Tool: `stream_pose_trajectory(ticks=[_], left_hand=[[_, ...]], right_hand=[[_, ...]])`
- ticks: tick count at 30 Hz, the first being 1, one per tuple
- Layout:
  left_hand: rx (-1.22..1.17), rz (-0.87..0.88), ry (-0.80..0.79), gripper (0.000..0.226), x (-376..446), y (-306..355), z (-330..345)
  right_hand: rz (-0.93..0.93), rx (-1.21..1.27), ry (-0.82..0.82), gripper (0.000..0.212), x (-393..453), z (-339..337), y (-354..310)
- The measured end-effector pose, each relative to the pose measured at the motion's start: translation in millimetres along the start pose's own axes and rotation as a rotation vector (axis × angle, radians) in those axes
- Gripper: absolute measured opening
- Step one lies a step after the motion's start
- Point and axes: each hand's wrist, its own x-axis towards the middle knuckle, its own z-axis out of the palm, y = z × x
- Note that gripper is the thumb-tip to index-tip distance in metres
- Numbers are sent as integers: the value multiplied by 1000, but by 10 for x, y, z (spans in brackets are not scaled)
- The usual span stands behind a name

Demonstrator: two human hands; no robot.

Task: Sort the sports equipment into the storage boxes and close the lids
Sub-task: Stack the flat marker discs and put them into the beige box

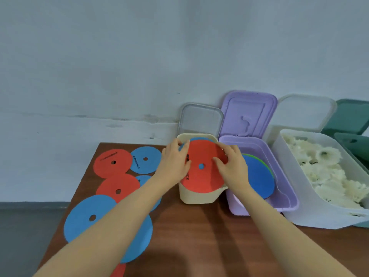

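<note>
Red disc (201, 166) sits tilted across the cream box (196, 196) rim, our left hand (173, 160) and right hand (231, 166) gripping its edges; next we probably bend it in.

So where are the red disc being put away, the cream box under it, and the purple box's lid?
red disc (203, 176), head view, on its face below the centre hole
cream box (196, 197), head view, on its front wall
purple lid (247, 114), head view, on the raised lid's inner panel
</note>
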Motion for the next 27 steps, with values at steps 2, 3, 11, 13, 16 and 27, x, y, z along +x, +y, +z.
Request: stream_pose_trajectory(ticks=[2,3,11,13,16,27], left_hand=[[27,3,-24,61,225,3,85],[33,-6,-40,61,324,-7,147],[378,-31,-384,58,636,-196,588],[409,-22,-372,53,588,-234,627],[303,-50,-267,51,443,-284,584],[206,-152,-127,46,-330,-681,-148]], right_hand=[[8,-22,-7,43,237,37,136],[12,-23,-17,43,332,74,203],[71,-217,-232,33,588,572,743],[58,-239,-261,33,542,613,812],[-7,-258,-266,33,488,616,782],[-199,-95,-212,29,33,759,-120]])
